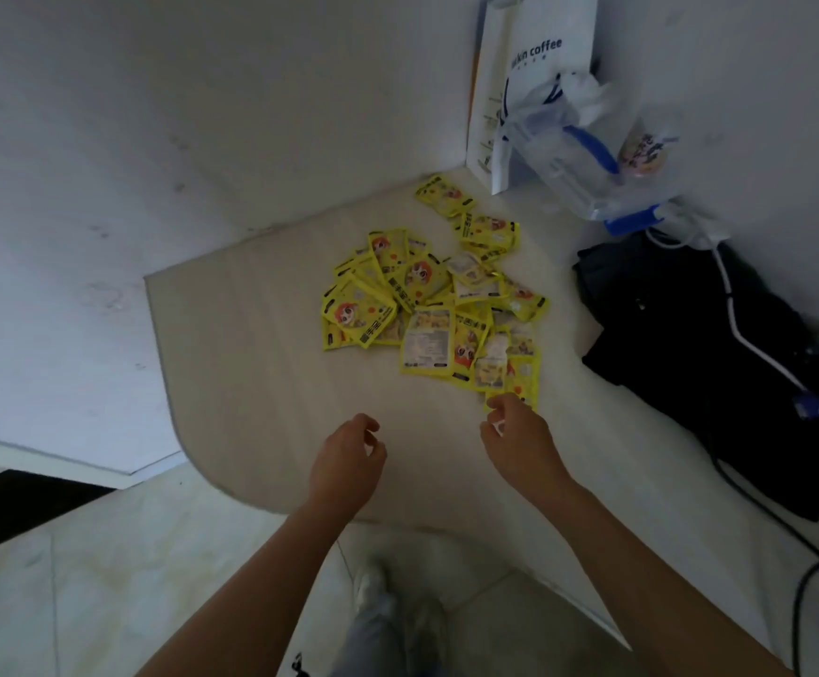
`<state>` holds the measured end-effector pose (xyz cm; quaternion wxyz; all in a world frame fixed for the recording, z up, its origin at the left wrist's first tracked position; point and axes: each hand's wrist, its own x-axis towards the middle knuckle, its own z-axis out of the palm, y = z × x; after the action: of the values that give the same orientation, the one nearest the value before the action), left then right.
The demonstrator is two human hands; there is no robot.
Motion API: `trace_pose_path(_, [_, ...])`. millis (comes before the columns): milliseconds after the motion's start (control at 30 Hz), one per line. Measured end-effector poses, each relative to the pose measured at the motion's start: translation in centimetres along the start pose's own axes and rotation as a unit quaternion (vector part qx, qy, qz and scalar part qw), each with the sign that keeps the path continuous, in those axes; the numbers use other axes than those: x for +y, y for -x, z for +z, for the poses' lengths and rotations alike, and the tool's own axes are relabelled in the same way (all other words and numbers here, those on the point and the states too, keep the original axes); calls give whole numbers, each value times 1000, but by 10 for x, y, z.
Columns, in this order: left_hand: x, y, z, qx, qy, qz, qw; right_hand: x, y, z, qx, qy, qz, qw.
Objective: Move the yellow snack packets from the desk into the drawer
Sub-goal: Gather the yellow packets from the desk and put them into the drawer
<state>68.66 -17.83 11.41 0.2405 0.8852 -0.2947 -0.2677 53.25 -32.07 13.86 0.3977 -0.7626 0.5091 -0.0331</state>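
Observation:
Several yellow snack packets (427, 300) lie in a loose pile on the pale desk (260, 383), with two more packets (444, 194) apart near the back corner. My left hand (348, 461) hovers over bare desk in front of the pile, fingers curled and apart, holding nothing. My right hand (519, 432) is at the pile's near right edge, its fingertips touching the closest packet (527, 383); a grip on it is not visible. No drawer is in view.
A white paper coffee bag (529, 66) stands in the back corner beside a clear plastic bag (588, 153) with blue items. A black bag (710, 344) with cables lies at the right. The desk's curved edge runs left and front; tiled floor and my feet lie below.

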Motion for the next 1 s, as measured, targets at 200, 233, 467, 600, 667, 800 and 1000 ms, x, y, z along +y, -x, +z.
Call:
trace_pose_path(200, [36,-67,7,-27,-42,52,997,-5,-60,-14,23,-15,44,999])
trace_pose_path(233, [42,-78,7,-30,-50,59,997,-7,-69,-15,26,-15,53,998])
trace_pose_path(467, [74,-136,14,-39,-102,93,990,-23,-126,-7,29,8,106,994])
trace_pose_path(600, [84,-153,27,-60,-138,67,986,-30,-151,1,51,65,131,988])
trace_pose_path(667, [85,-157,36,-67,-161,68,982,-31,-159,5,52,92,153,982])
trace_pose_path(800, [94,-156,43,-66,-169,51,982,-29,-167,10,65,131,171,974])
trace_pose_path(1000, [103,-158,47,-66,-201,36,977,-28,-175,13,80,178,170,966])
